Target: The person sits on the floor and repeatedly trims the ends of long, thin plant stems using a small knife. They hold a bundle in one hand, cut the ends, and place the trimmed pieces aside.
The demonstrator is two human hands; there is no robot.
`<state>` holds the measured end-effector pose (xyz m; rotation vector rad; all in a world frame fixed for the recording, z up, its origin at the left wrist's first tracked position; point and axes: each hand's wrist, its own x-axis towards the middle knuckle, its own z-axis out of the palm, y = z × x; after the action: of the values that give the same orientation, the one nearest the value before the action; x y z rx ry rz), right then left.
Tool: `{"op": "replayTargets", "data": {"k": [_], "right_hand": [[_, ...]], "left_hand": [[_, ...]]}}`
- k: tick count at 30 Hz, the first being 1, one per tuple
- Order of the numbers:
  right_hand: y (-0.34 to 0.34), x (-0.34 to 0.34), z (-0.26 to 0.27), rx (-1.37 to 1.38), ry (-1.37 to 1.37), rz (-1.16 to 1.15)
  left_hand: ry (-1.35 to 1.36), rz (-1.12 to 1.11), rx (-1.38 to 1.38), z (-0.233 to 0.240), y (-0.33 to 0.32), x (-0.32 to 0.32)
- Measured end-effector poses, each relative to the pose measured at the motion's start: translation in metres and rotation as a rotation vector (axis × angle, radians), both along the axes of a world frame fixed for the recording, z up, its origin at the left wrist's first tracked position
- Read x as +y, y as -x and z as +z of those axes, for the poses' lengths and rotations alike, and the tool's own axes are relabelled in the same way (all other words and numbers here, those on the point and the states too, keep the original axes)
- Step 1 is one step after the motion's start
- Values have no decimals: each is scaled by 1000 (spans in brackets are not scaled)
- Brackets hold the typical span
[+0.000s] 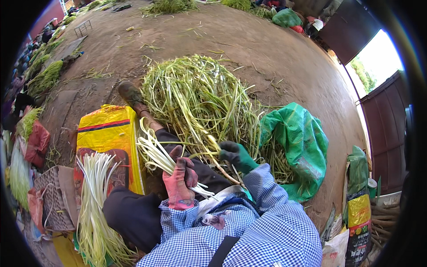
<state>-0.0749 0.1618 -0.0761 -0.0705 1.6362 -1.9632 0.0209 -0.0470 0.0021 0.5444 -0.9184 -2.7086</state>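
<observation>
My left hand (pixel 180 185), in a pink glove with dark-stained fingers, is closed around a bundle of pale stalks (pixel 156 150), probably garlic shoots. My right hand (pixel 237 156), in a green and dark grey glove, holds a yellow-green stalk (pixel 211 144) at the near edge of a big heap of long green stalks (pixel 196 96). A thin root-like end hangs below that hand, and a narrow dark thing there is too unclear to name. A larger bundle of clean pale stalks (pixel 95 193) lies at my left on a yellow and red sack (pixel 103 125).
A green woven sack (pixel 300 150) lies against the heap's right side. A grey basket (pixel 55 197) stands at far left. My outstretched leg and shoe (pixel 130 91) border the heap. Filled sacks (pixel 358 213) and sticks (pixel 385 220) are at lower right. Other people sit along the far edges.
</observation>
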Motion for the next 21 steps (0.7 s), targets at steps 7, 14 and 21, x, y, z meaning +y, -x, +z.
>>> {"op": "replayTargets", "data": {"k": [7,14,21], "right_hand": [[4,25,44,74,-250,10],[-15,-2,73,137,-62,66],[-35,-25,59,186,-156,133]], "left_hand": [[-3,37,-32,4,0,1],[58,21,-94,4,-2,3],[46,-40,-235,-12,0,4]]}}
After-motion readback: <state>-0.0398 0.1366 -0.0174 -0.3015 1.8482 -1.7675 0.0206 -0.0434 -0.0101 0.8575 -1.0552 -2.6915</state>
